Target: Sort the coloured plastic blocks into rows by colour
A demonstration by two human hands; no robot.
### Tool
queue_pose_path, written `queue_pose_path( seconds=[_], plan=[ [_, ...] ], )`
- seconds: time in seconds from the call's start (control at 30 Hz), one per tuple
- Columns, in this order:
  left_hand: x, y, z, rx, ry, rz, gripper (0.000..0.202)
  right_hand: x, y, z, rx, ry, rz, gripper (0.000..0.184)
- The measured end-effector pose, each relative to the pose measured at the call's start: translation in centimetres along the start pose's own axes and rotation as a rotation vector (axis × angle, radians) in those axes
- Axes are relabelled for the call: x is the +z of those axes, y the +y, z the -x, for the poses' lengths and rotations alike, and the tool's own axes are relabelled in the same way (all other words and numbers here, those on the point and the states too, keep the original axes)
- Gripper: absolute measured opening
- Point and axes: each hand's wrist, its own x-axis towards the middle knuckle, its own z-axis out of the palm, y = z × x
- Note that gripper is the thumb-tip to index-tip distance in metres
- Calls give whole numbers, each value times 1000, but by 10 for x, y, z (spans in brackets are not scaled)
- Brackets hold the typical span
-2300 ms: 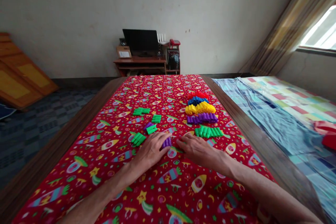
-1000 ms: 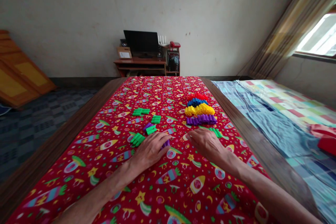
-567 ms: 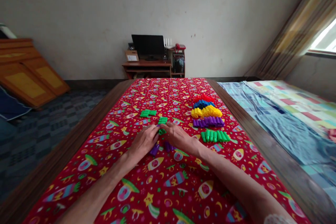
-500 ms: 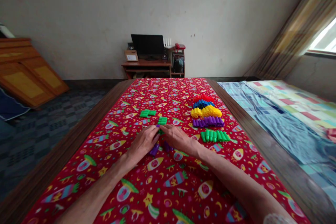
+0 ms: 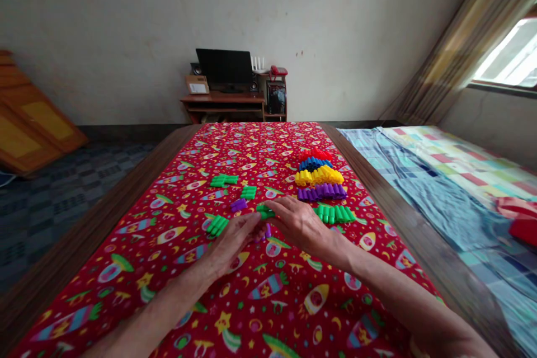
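Between my two hands, just above the red patterned cloth, are some small green plastic tubes [image 5: 264, 211]. My right hand [image 5: 296, 221] curves over them from the right, closed, with its fingertips on them. From the left, my left hand [image 5: 239, 236] meets the same tubes with fingers drawn together. Purple tubes [image 5: 267, 231] show partly beneath the hands. Just left of my left hand lies a slanted green group [image 5: 217, 225]. Farther off are a purple pair [image 5: 239, 205] and two more green groups, one nearer [image 5: 249, 193] and one at the back left [image 5: 224, 180].
At the right, rows of tubes lie one behind another: green [image 5: 334, 213], purple [image 5: 322, 192], yellow [image 5: 319, 175], blue [image 5: 314, 164] and red [image 5: 315, 154]. A bed [image 5: 440, 179] flanks the table's right side. A desk with a monitor [image 5: 224, 67] stands beyond the far end.
My hands have drawn slightly apart, the right one shifting right and nearer me. A purple pair and a slanted green group at the left are now uncovered. The camera view has turned slightly right.
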Motion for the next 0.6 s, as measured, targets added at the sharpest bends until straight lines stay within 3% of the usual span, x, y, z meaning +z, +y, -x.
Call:
queue_pose_path(
  seconds=[0.1, 0.27, 0.33, 0.43, 0.5, 0.6],
  plan=[
    [8, -1, 3, -12, -54, 8, 50, -12, -1, 8, 28, -98, -148, 24],
    [7, -3, 0, 44, -157, -115, 48, -21, 6, 17, 16, -197, -377, 39],
    [6, -7, -2, 30, -133, -143, 44, -17, 4, 18, 21, -149, -303, 43],
    [9, -15, -4, 16, 5, -33, 45, -7, -4, 18, 12, -70, -64, 43],
    [13, -19, -5, 14, 60, 60, 47, -1, -11, 16, -6, -76, 73, 37],
    [17, -23, -4, 6, 40, 142, 47, 3, -18, 14, -46, -132, 172, 26]
  ],
)
